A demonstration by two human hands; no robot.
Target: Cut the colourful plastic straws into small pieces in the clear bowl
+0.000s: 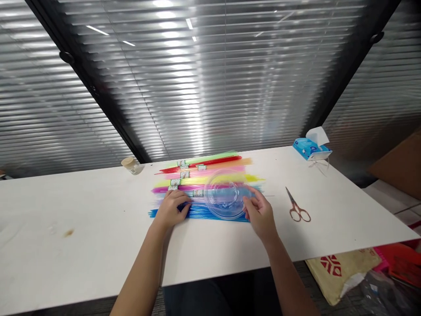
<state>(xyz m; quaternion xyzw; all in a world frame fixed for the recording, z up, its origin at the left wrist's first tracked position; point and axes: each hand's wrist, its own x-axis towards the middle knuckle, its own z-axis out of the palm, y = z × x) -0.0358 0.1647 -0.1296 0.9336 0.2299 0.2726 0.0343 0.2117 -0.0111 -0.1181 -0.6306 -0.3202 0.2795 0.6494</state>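
My right hand (261,216) pinches the rim of a clear round plastic bowl (226,199) between thumb and fingers. The bowl is over the right part of several bundles of thin coloured plastic sticks, which show through it. My left hand (171,207) rests over the left part of the lower bundles, fingers bent and thumb apart from them. Under it runs the blue bundle (202,212); a magenta bundle (158,190) shows just beyond its fingers. Farther back lie a yellow bundle (212,179) and a red bundle (219,161), with printed paper bands around them.
Scissors (295,208) with copper-coloured handles lie right of my right hand on the white table (98,245). A blue tissue pack (311,148) sits at the back right. A corked glass jar (131,166) stands at the back left. Window blinds rise behind the table.
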